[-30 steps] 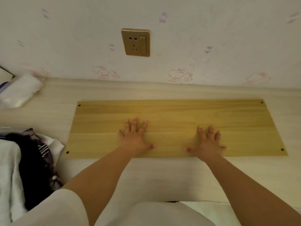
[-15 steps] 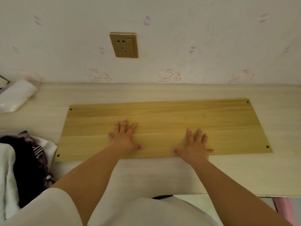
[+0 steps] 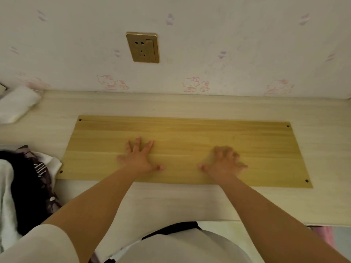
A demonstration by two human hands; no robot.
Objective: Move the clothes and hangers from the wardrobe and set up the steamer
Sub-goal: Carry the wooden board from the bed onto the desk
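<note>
A flat yellow wooden board [image 3: 190, 133] with small holes at its corners lies on the pale desk top [image 3: 171, 202]. My left hand [image 3: 139, 158] rests palm down on the board left of its middle, fingers spread. My right hand [image 3: 225, 163] rests on the board to the right of it, its fingers blurred and slightly bent. A heap of dark and white clothes [image 3: 24, 186] lies at the desk's left edge. No hanger or steamer is in view.
A gold wall socket [image 3: 142, 47] sits on the patterned wall above the board. A white soft packet [image 3: 17, 104] lies at the far left of the desk. The desk's front edge runs just before my body.
Both hands stay flat on the board. The right hand's fingers have drawn in slightly and look blurred. The view has shifted a little, the socket sitting lower in frame.
</note>
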